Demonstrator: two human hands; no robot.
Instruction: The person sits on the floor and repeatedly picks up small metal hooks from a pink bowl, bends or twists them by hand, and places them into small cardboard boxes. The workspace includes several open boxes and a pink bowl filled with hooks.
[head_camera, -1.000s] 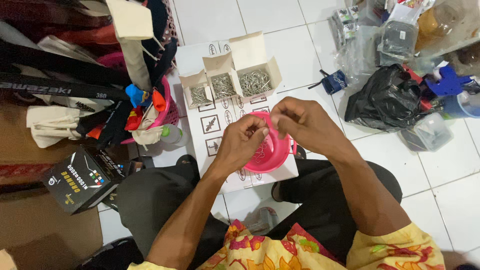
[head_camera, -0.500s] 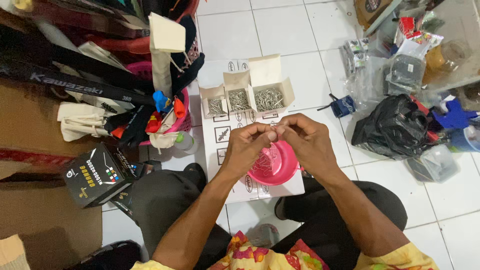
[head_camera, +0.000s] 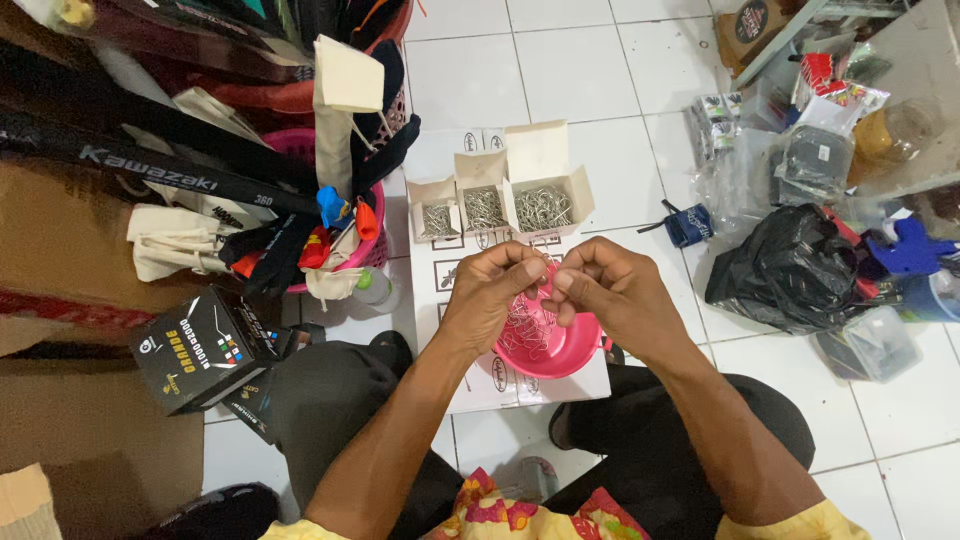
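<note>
My left hand (head_camera: 490, 295) and my right hand (head_camera: 610, 290) meet fingertip to fingertip over a pink plastic bowl (head_camera: 560, 355). Between the fingers I pinch a small metal wire clip (head_camera: 543, 283); which hand bears most of it is hard to tell. The bowl holds a tangle of the same wire clips (head_camera: 525, 330). It rests on a flat white cardboard sheet (head_camera: 470, 385) on the tiled floor. Behind the bowl stand three open white boxes (head_camera: 500, 200) filled with metal clips.
A pink basket (head_camera: 365, 245) stuffed with cloth and straps stands at left, beside a black printed box (head_camera: 195, 350) and brown cardboard (head_camera: 70, 440). At right lie a black plastic bag (head_camera: 790, 270), clear containers (head_camera: 880, 345) and packaged goods. My knees frame the sheet.
The view has shifted slightly, so the bowl and hands sit lower in the frame. My hands stay together over the bowl, fingers working the clip.
</note>
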